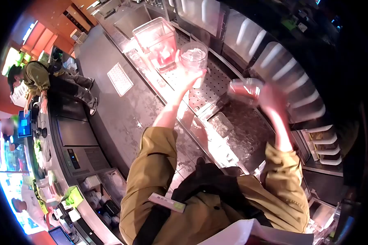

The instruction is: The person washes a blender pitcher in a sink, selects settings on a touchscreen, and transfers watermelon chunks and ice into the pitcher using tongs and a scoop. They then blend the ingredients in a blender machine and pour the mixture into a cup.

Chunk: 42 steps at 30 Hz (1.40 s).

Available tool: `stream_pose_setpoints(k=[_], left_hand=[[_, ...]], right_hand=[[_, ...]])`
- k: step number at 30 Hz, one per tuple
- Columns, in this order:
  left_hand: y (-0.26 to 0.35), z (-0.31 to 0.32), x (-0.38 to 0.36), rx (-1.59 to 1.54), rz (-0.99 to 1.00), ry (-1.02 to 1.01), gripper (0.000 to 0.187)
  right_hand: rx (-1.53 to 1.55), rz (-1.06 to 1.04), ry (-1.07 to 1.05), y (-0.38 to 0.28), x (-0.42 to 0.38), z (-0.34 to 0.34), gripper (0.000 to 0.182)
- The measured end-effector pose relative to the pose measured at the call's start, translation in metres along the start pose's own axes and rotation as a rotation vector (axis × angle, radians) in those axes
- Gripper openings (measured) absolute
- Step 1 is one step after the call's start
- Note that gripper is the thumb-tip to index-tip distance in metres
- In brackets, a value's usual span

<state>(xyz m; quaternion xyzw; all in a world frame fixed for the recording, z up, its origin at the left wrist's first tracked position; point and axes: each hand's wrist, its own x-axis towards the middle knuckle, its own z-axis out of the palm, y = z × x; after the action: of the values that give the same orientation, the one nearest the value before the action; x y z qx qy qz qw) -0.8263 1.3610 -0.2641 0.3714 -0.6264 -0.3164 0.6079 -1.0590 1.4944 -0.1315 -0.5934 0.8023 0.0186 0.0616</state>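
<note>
My left hand [187, 76] is closed around a clear pitcher [194, 61] with ice in its upper part. The pitcher is over a perforated metal drain tray [210, 90]. Beyond it stands a clear square container [154, 38] with something pinkish or red-lit inside. My right hand [270, 98], smeared by motion, grips a clear cup-like vessel or scoop [246, 89]; its exact kind is blurred. Below that hand lies a steel bin [249, 130] with ice or water in it. A small clear container [220, 124] sits at the bin's near left edge.
Clear upright dispensers [276, 63] line the wall on the right, with stacked white lids or trays [327, 145] lower down. Left of the counter runs a wet floor with a white mat [120, 79]. Another person [41, 81] bends over the far-left counter, near a screen [24, 123].
</note>
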Motion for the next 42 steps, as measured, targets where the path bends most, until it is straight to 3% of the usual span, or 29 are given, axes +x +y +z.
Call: stream_pose_setpoints(k=[2,3,5,7,9,10,13,15,16,17,19,21,24,27,28,32,36,37,39,41,42], left_hand=[[0.016,-0.006,-0.002,0.133,0.029,0.071,0.117],[0.025,-0.014,-0.004,0.203,0.041,0.110,0.116],[0.052,-0.040,-0.004,0.211,0.090,0.172,0.111],[0.088,-0.080,0.010,0.273,0.064,0.213,0.111],[0.120,-0.124,0.044,0.169,-0.104,0.071,0.108],[0.121,-0.147,0.065,0.232,-0.065,-0.035,0.105],[0.118,-0.197,0.121,0.640,0.011,-0.333,0.100],[0.106,-0.216,0.151,0.872,-0.011,-0.511,0.099],[0.099,-0.222,0.166,0.908,-0.011,-0.611,0.098],[0.092,-0.227,0.180,0.941,-0.011,-0.716,0.097],[0.081,-0.231,0.207,1.013,0.042,-0.879,0.095],[0.081,-0.227,0.235,1.132,0.096,-1.044,0.095],[0.095,-0.210,0.268,1.301,0.114,-1.300,0.099],[0.090,-0.191,0.290,1.423,0.211,-1.484,0.101],[0.090,-0.185,0.295,1.448,0.245,-1.535,0.100],[0.071,-0.163,0.304,1.458,0.379,-1.734,0.101],[0.069,-0.163,0.299,1.185,0.250,-1.773,0.103],[0.048,-0.171,0.306,0.940,0.303,-1.732,0.101],[0.039,-0.193,0.312,0.553,0.258,-1.519,0.099],[0.038,-0.221,0.313,0.322,0.139,-1.245,0.103],[0.027,-0.232,0.308,0.236,0.001,-1.081,0.105]], right_hand=[[-0.148,-0.024,-0.259,0.000,-0.010,0.069,0.023],[-0.279,-0.124,-0.261,0.006,-0.004,0.129,0.022],[-0.286,0.075,-0.348,-0.008,0.003,0.223,0.021],[-0.200,-0.047,-0.433,-0.017,0.004,0.259,0.024],[-0.203,-0.152,-0.523,-0.019,0.015,0.293,0.025],[-0.255,-0.217,-0.619,-0.018,0.024,0.305,0.031],[0.027,0.019,-0.461,-0.047,0.041,0.252,0.036],[0.184,-0.066,-0.158,-0.090,0.029,0.155,0.037],[0.417,-0.182,-0.051,-0.117,0.029,0.132,0.039],[0.649,-0.292,0.060,-0.146,0.031,0.120,0.041],[0.728,-0.523,0.248,-0.215,0.045,0.122,0.048],[0.762,-0.441,0.311,-0.286,0.055,0.112,0.057],[0.960,-0.214,0.484,-0.358,0.077,0.114,0.051],[1.552,-0.003,0.536,-0.399,0.099,0.138,0.038],[1.499,0.104,0.673,-0.407,0.099,0.138,0.024],[1.474,0.167,0.852,-0.402,0.105,0.153,0.018],[1.476,0.144,0.926,-0.374,0.105,0.161,0.015],[1.451,0.125,0.936,-0.364,0.106,0.165,0.016],[1.571,0.169,0.827,-0.350,0.089,0.144,0.014],[1.614,0.187,0.904,-0.339,0.071,0.124,0.017],[1.503,0.074,0.900,-0.319,0.065,0.131,0.019]])
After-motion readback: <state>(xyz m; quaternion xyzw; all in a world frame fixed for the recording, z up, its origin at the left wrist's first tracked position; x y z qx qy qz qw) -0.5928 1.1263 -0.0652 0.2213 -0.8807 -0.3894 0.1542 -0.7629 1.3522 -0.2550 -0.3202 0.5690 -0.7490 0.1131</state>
